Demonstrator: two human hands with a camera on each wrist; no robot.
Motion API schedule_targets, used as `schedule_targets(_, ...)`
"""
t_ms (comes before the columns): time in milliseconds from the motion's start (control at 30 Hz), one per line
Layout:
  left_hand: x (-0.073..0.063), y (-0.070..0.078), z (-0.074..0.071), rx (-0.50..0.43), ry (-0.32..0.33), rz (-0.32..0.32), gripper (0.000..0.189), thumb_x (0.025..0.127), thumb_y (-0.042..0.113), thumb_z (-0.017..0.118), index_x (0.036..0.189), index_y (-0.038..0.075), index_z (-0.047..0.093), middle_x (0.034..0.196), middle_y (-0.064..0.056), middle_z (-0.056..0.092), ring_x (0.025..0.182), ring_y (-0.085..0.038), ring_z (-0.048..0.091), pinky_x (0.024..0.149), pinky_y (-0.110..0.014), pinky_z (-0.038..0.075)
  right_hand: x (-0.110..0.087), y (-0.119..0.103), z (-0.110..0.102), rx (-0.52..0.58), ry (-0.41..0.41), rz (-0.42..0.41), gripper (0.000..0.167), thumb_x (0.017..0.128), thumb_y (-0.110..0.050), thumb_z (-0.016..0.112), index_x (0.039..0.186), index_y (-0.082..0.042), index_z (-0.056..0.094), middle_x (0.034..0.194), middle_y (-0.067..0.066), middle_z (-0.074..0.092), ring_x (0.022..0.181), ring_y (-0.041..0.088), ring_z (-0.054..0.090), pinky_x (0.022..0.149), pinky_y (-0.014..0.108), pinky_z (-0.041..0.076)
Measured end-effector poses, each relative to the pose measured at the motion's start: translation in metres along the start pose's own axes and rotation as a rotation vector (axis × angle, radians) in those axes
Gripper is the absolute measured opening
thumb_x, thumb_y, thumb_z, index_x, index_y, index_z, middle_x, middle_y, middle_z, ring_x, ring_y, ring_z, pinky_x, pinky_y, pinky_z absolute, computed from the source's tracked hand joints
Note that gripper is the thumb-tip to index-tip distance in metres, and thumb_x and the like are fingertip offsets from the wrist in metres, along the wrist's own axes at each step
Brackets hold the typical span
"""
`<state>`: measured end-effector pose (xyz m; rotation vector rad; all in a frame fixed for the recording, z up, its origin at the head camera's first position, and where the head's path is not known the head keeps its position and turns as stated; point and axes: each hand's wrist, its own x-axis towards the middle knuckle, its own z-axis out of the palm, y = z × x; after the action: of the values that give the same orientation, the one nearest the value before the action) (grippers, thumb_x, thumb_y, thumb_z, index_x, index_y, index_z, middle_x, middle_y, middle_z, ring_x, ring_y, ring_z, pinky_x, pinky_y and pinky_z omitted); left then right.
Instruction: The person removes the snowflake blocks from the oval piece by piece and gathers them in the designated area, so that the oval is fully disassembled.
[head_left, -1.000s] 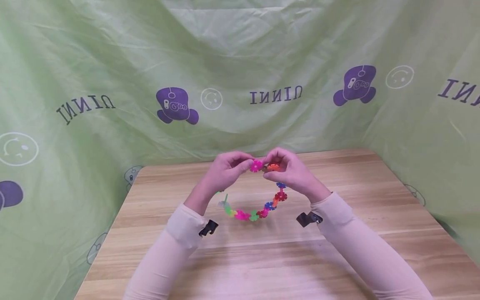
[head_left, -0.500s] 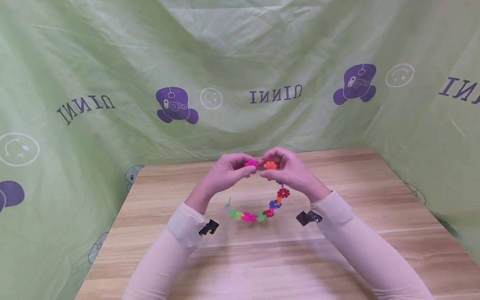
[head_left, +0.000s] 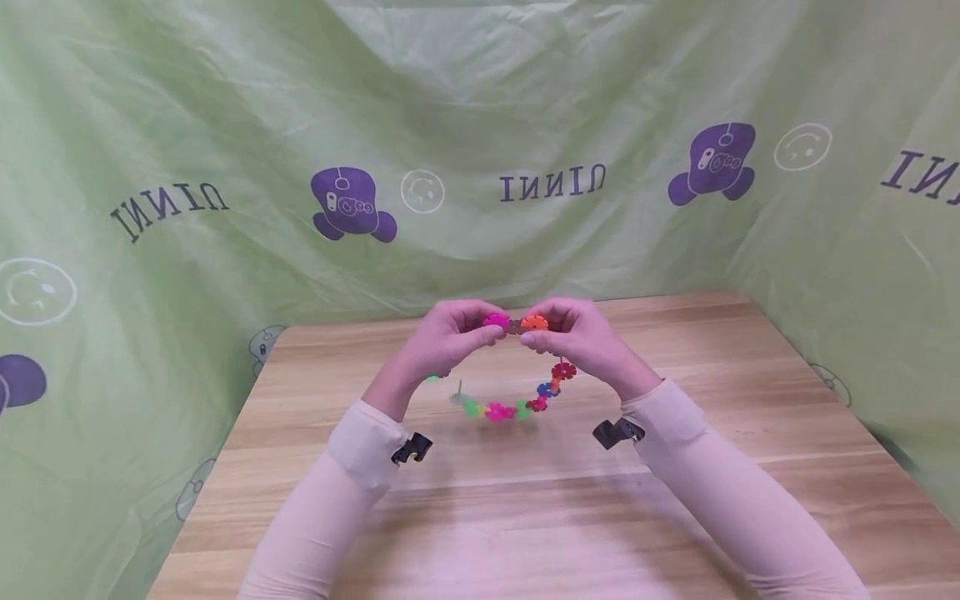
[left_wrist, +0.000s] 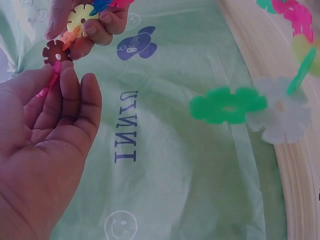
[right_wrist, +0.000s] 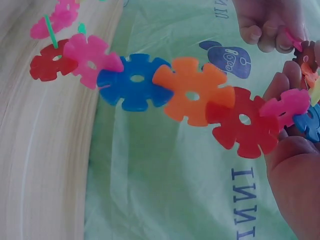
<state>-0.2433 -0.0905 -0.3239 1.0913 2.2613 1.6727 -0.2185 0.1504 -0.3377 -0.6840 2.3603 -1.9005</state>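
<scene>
Brown disc [left_wrist: 51, 50]: showing now in the gap between both grips, where half a second ago it was hardly visible.
Chain [head_left: 498, 412]: hanging a little higher in the head view than half a second ago, sagging above the far half of the worktop [head_left: 480, 517], between its left and right edges.
Left hand [head_left: 448, 343]: pinching a pink disc [head_left: 496, 322] between thumb and forefinger.
Right hand [head_left: 583, 340]: holding the chain near an orange disc [head_left: 534, 322], several pieces lying against its fingers.
Pink-to-brown contact: touching at the rims; the work seems to be centring here, though whether the slots are interlocking I cannot tell.
Chain's look: notched flower shapes with centre holes, slotting together at alternating angles, running red, blue, orange, pink, green and yellow.
Loose end: a green disc [left_wrist: 215, 106] joining a white disc [left_wrist: 280, 125], dangling apart from the left hand, so the ring is staying unclosed.
</scene>
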Motion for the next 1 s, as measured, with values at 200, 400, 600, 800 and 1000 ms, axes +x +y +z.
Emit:
schedule_targets(200,-0.001,0.001,-0.002,0.026,0.012,-0.022,0.018,0.092,0.008,0.069,0.109,0.004,0.072,0.087,-0.007,0.069,0.078,-0.032,0.061,0.066,-0.030,0.052,0.002,-0.001,0.000,-0.004,0.008,-0.008,0.025,0.084,-0.021,0.080,0.105,-0.009,0.072,0.087,0.015,0.066,0.075,0.029,0.057,0.062,0.031,0.051)
schedule_targets(400,-0.001,-0.002,0.000,0.039,0.026,-0.013,0.015,0.092,0.010,0.070,0.106,0.005,0.073,0.085,-0.007,0.068,0.074,-0.027,0.061,0.064,-0.029,0.052,0.001,0.000,0.000,-0.005,0.014,-0.008,0.024,0.084,-0.018,0.080,0.104,-0.007,0.072,0.087,0.014,0.066,0.075,0.028,0.057,0.062,0.030,0.051)
schedule_targets(600,-0.001,-0.003,0.001,0.062,0.039,-0.009,0.012,0.092,0.012,0.070,0.103,0.008,0.073,0.083,-0.006,0.067,0.070,-0.020,0.058,0.060,-0.027,0.049,0.001,0.000,0.000,-0.014,0.018,-0.011,0.025,0.084,-0.019,0.080,0.104,-0.007,0.072,0.087,0.014,0.067,0.074,0.029,0.057,0.061,0.029,0.050)
schedule_targets(800,-0.003,-0.005,-0.001,0.078,0.056,-0.020,0.009,0.093,0.012,0.069,0.101,0.007,0.071,0.080,-0.009,0.063,0.061,-0.018,0.046,0.047,-0.025,0.037,0.000,0.000,0.000,-0.038,0.022,-0.005,0.025,0.083,-0.021,0.081,0.104,-0.009,0.073,0.087,0.013,0.067,0.073,0.028,0.056,0.059,0.028,0.049)
schedule_targets(1000,-0.002,-0.022,-0.009,0.135,0.117,-0.078,0.012,0.093,0.014,0.069,0.104,0.009,0.071,0.087,-0.007,0.065,0.073,-0.019,0.055,0.061,-0.028,0.047,0.000,0.002,-0.001,-0.052,0.046,0.006,0.025,0.083,-0.020,0.081,0.104,-0.008,0.072,0.086,0.012,0.067,0.072,0.024,0.055,0.058,0.027,0.047)
